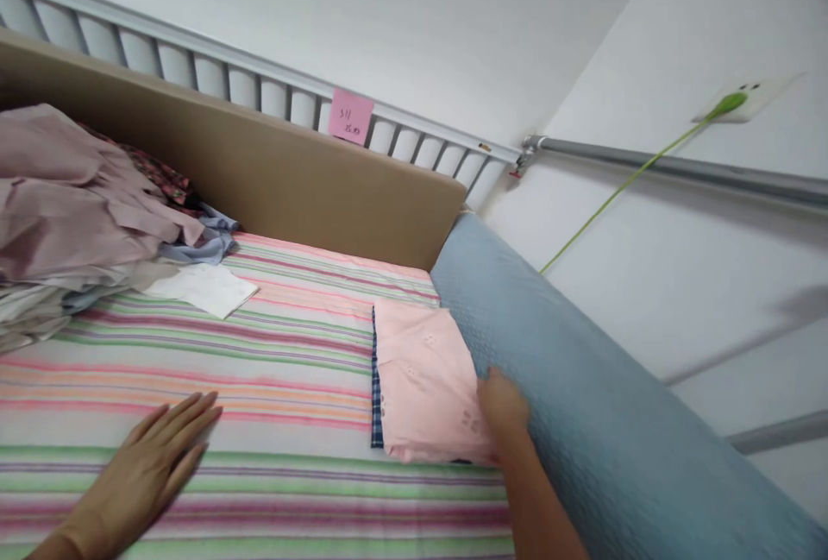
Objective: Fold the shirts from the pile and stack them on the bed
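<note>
My left hand [150,467] is open over the striped bedsheet [291,491], palm down, its fingers stretched out and holding nothing. On the right, a folded pink garment [430,379] with small printed marks lies on top of blue plaid cloth [376,405], which shows along its left edge. My right hand [503,402] is closed at the pink garment's right edge, beside the blue padded bed side [549,353]. Its fingertips are partly hidden.
A heap of mauve clothes [71,189] and other garments lies at the left, with a white cloth [203,288] beside it. Behind stand a brown headboard [310,176] and a white radiator [210,77] bearing a pink note [350,116]. A green cable [621,189] hangs from the wall socket.
</note>
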A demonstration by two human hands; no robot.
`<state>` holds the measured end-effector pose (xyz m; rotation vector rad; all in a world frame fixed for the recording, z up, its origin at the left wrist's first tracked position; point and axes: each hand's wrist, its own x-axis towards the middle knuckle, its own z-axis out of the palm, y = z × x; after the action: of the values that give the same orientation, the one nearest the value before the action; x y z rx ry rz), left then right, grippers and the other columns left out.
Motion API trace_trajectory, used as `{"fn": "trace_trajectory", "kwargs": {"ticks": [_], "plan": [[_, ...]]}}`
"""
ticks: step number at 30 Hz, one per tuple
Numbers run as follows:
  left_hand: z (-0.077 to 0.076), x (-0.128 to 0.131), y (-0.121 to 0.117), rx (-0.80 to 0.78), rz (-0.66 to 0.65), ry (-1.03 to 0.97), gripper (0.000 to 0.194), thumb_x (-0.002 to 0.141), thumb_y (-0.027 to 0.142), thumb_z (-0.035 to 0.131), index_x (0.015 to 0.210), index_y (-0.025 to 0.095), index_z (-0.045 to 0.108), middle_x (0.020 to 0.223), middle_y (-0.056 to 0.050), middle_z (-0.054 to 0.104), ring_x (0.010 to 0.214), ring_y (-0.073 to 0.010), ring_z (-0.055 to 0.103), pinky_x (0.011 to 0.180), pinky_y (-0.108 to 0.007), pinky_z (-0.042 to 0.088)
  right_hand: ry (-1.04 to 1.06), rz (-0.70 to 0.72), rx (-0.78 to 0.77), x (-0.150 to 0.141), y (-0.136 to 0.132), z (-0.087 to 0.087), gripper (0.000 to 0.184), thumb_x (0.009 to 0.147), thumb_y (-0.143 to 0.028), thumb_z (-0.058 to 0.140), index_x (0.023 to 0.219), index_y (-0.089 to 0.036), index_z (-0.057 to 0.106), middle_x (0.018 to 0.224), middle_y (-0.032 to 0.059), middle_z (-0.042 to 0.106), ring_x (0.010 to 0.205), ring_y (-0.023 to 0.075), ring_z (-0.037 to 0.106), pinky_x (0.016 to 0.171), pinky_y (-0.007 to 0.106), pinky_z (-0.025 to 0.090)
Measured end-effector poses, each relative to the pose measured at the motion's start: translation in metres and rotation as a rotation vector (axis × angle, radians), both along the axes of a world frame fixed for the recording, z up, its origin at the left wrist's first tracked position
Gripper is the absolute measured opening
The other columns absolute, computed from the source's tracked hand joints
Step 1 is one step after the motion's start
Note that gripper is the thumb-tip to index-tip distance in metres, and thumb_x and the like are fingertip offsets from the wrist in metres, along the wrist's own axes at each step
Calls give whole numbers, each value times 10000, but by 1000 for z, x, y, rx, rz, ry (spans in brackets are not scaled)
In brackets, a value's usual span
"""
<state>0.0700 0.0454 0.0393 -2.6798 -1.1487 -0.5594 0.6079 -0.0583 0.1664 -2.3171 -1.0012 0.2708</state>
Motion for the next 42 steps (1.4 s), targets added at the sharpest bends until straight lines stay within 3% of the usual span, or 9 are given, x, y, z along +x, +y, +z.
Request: {"fn": "trace_trajectory", "kwargs": {"ticks": [5,7,12,15,25,28,31,35,42], "plan": [[-9,-1,2,54,-16,-25,542,845,435,491,1374,381,391,1423,52,413,1268,-222,458,1062,-377,362,-367,260,-15,-52,65,17,504,900,-375,337,1335,-151,459,1412,158,425,1335,245,338,1097,427,220],[-12,-1,4,86,-34,-48,564,841,418,498,1388,381,368,1420,52,421,1257,-218,471,1059,-365,361,-481,319,-104,-62,84,2,505,920,-424,307,1360,-210,429,1470,112,351,1381,244,244,1105,471,178],[-10,1,4,156,-70,-94,603,821,434,535,1395,343,375,1407,30,456,1239,-201,490,1105,-318,272,-434,68,-396,-45,97,-55,518,919,-508,280,1404,-333,327,1510,71,279,1375,267,250,1054,535,244],[-2,3,1,175,-78,-104,586,831,432,522,1391,318,389,1405,18,461,1239,-187,487,1111,-297,234,-446,48,-414,-34,94,-67,525,922,-504,263,1420,-341,285,1515,69,264,1377,262,244,1044,529,266],[7,6,-7,86,-19,-68,562,859,396,508,1399,325,368,1411,21,452,1276,-190,445,1108,-335,233,-465,3,-445,-22,87,-45,559,892,-459,313,1385,-210,394,1425,166,397,1290,307,391,989,497,344],[5,6,-7,107,-20,-50,583,857,393,514,1410,309,351,1417,20,445,1290,-185,427,1122,-330,194,-531,-2,-358,-42,98,-29,554,892,-382,324,1382,-133,391,1466,186,321,1344,295,309,1049,460,279],[5,6,-6,113,-23,-59,586,854,395,519,1409,305,353,1411,20,453,1289,-186,427,1119,-328,195,-546,144,-246,-79,118,-19,523,903,-345,299,1356,-116,426,1478,141,323,1376,224,250,1108,368,181],[5,6,-6,81,-15,-79,559,860,392,511,1397,314,376,1404,15,462,1282,-193,436,1100,-337,237,-431,266,-305,-113,150,-29,585,895,-452,334,1394,-150,371,1513,107,259,1401,215,178,1125,393,130],[7,6,-9,21,-8,-90,518,870,380,502,1376,321,408,1419,17,446,1291,-194,426,1101,-348,244,-302,229,-413,-102,184,-67,681,874,-564,299,1435,-178,288,1529,117,205,1402,286,158,1113,504,107]]}}
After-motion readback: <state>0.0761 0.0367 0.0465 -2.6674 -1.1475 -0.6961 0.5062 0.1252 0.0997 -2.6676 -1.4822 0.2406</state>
